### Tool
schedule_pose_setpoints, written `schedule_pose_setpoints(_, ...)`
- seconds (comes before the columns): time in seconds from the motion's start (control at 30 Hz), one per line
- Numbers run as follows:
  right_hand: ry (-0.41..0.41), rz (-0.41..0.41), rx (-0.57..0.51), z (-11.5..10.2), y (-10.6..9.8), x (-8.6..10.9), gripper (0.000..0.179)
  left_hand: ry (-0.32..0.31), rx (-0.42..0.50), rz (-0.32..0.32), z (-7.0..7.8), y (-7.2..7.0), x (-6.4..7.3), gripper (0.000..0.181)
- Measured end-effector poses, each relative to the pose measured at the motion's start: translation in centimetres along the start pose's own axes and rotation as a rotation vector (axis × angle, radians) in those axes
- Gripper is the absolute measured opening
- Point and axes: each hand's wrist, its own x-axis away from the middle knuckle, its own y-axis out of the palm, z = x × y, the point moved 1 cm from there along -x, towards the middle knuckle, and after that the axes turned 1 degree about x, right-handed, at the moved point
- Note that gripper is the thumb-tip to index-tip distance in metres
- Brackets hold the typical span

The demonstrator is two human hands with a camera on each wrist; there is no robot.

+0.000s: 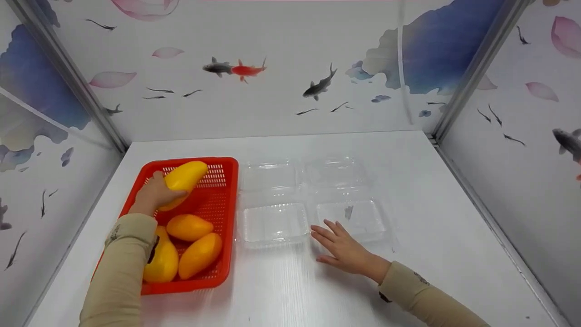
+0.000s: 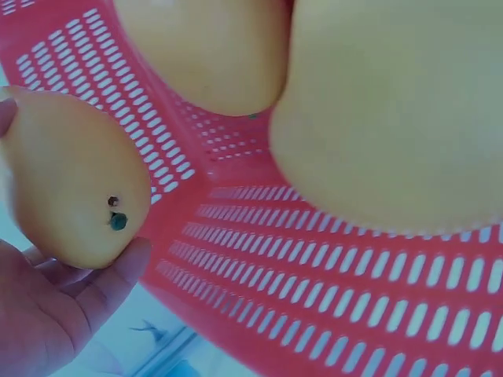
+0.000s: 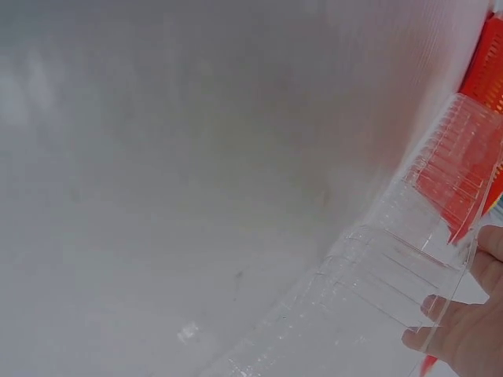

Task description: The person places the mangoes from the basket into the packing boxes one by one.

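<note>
My left hand [image 1: 155, 194] grips a large yellow mango [image 1: 188, 177] in the far half of a red plastic basket [image 1: 233, 190]. In the left wrist view, thumb and fingers curl round that mango [image 2: 75, 177], whose stem end faces the camera. Three more mangoes lie in the near half of the basket: an orange-yellow one [image 1: 188, 227], another beside it [image 1: 199, 255], and a yellow one [image 1: 164, 261] partly behind my sleeve. My right hand [image 1: 347, 252], fingers spread, is at the near edge of the clear plastic boxes [image 1: 274, 222] and holds nothing.
Clear plastic box halves stand in two rows right of the basket, including one at the back left [image 1: 268, 177] and one at the back right [image 1: 336, 172]. The white table [image 1: 435, 218] is bounded by printed panels at the back [image 1: 281, 104] and both sides.
</note>
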Motion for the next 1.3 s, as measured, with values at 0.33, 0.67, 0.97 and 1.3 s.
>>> schedule_pose_setpoints(0.33,0.001,0.011,-0.001,-0.3,0.2,0.1,0.062,0.054,0.046,0.074,5.0,-0.5,1.4,0.089)
schedule_pose_setpoints(0.67,0.032,-0.017,-0.057,-0.3,0.0,-0.1,0.06,0.075,0.113,0.099,12.8,2.8,2.5,0.079)
schedule_pose_setpoints(0.97,0.037,-0.023,-0.065,-0.3,0.0,-0.2,0.059,0.074,0.084,-0.044,17.3,7.5,3.3,0.084)
schedule_pose_setpoints(1.3,0.058,-0.057,-0.069,-0.4,-0.2,-0.2,0.061,0.142,-0.041,-0.101,19.8,11.8,4.3,0.079)
